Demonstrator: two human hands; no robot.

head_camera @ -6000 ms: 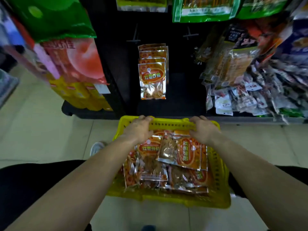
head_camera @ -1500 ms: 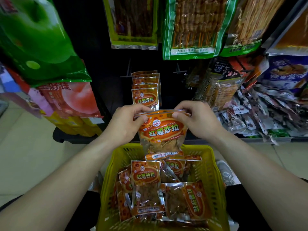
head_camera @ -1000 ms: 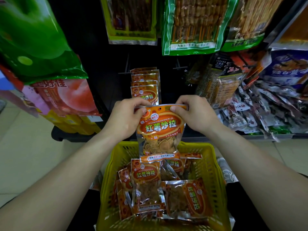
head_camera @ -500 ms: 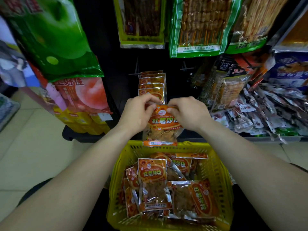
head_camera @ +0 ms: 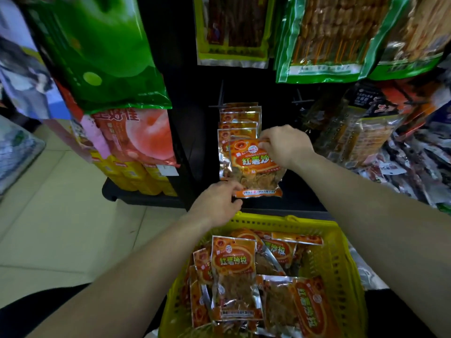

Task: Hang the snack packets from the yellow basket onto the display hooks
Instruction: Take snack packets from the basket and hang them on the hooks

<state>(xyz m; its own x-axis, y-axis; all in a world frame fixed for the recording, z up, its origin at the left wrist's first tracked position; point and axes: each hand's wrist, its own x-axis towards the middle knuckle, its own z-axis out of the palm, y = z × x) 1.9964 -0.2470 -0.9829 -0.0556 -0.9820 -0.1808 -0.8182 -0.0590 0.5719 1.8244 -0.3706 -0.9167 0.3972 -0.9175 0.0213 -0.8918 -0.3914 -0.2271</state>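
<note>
An orange snack packet [head_camera: 253, 168] hangs in front of the row of like packets [head_camera: 240, 118] on the black display hook [head_camera: 220, 93]. My right hand [head_camera: 284, 145] pinches its top right corner. My left hand [head_camera: 217, 202] pinches its lower left corner. Below, the yellow basket [head_camera: 341, 264] holds several more orange packets [head_camera: 233, 272]. A second black hook [head_camera: 301, 100] to the right carries nothing.
Large green bags [head_camera: 97, 50] and a pink bag [head_camera: 136, 137] hang at the left. Green-edged skewer packs [head_camera: 322, 37] hang above. Mixed snack bags [head_camera: 380, 140] crowd the right side. Pale floor tiles [head_camera: 53, 203] lie to the left.
Both hands carried the packet from above the basket forward to the hook row. My left hand dropped from the packet's top to its lower corner; my right hand stayed at the top.
</note>
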